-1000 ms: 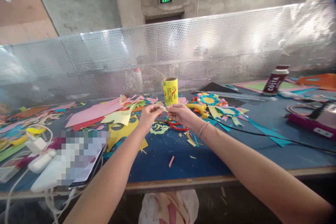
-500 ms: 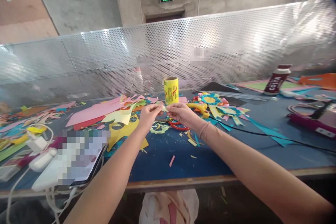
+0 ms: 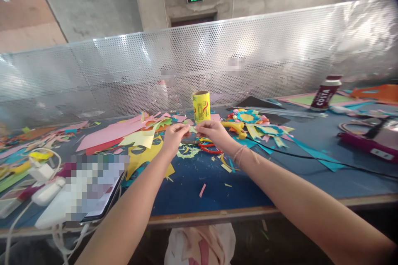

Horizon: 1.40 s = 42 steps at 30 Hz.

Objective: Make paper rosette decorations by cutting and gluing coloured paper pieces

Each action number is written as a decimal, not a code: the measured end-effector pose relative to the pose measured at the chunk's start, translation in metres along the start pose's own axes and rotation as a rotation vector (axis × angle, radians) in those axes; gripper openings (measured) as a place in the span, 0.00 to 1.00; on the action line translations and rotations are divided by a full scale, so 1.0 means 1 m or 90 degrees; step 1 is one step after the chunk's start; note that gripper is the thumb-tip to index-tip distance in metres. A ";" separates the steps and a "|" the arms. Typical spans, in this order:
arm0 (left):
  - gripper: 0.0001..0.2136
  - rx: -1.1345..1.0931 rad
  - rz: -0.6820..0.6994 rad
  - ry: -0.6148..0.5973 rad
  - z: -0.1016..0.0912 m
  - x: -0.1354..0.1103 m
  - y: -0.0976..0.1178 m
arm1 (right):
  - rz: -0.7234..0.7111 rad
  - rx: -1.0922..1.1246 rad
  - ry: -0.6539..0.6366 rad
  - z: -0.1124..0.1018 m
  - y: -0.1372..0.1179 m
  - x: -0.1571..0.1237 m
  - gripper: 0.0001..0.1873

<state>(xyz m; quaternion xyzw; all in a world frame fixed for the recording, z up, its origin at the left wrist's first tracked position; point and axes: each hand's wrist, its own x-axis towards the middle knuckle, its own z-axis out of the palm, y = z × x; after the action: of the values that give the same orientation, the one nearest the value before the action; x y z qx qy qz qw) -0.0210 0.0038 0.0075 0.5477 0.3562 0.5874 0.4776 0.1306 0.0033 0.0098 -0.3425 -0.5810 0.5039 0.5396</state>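
Observation:
Between my fingertips is a small pale green piece of paper (image 3: 192,129). My left hand (image 3: 175,134) pinches it from one side, and my right hand (image 3: 212,131) pinches it from the other. Just behind the hands stands a yellow cardboard tube (image 3: 202,105). Below them lie red-handled scissors (image 3: 211,149) and a ring of cut pale green paper (image 3: 187,152). A yellow glue gun (image 3: 238,129) rests beside my right wrist, its black cord running right.
Pink sheets (image 3: 110,132) and yellow paper with cut-outs (image 3: 141,157) lie to the left. A phone (image 3: 107,198) with white cables is at the front left. Paper flowers (image 3: 247,116), a dark red bottle (image 3: 326,94) and a purple power strip (image 3: 367,145) are on the right. A perforated metal screen (image 3: 130,74) stands behind.
My hands have shifted very slightly apart, and more of the pale green paper shows between them. The whole view has moved a little.

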 end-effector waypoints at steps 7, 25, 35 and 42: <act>0.09 0.090 0.035 -0.020 -0.003 0.001 -0.005 | -0.067 -0.109 -0.025 -0.002 0.000 0.002 0.12; 0.11 0.100 0.018 -0.031 -0.006 0.004 -0.009 | -0.028 -0.121 -0.007 -0.003 -0.001 0.002 0.12; 0.09 0.190 0.026 -0.051 -0.003 -0.002 -0.001 | -0.061 -0.200 -0.029 -0.004 -0.001 0.003 0.10; 0.10 0.187 0.019 -0.073 -0.003 -0.001 0.001 | -0.067 -0.208 -0.032 -0.004 0.002 0.004 0.12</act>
<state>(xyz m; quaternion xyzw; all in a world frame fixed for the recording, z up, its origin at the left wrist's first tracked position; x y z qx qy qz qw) -0.0246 0.0026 0.0080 0.6495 0.4019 0.5039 0.4033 0.1330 0.0085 0.0086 -0.3822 -0.6855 0.3820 0.4879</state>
